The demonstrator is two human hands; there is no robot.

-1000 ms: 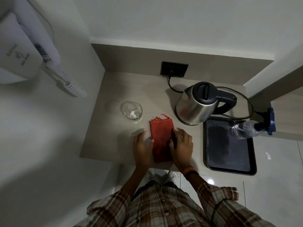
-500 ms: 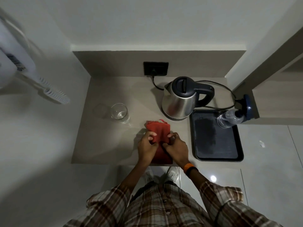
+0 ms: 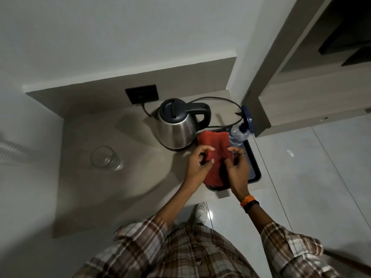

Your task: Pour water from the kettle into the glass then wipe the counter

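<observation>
The scene is dimly lit from overhead. Soft shadows are cast across the beige laminate counter (image 3: 112, 185); glare is seen on the glossy grey floor tiles (image 3: 210, 215). Edges are bent and blurred.

Counter (image 3: 112, 189): glass (image 3: 104, 158), kettle (image 3: 176, 129), seemingly tray (image 3: 255, 169).

Both hands (image 3: 218, 165) pinching red cloth (image 3: 215, 149) over black tray (image 3: 256, 173), kettle (image 3: 176, 127) just beside, glass (image 3: 104, 157) well apart on counter (image 3: 120, 187)

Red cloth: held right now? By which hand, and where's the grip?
Both hands hold the red cloth: left hand pinches its left edge, right hand its right edge.
</observation>
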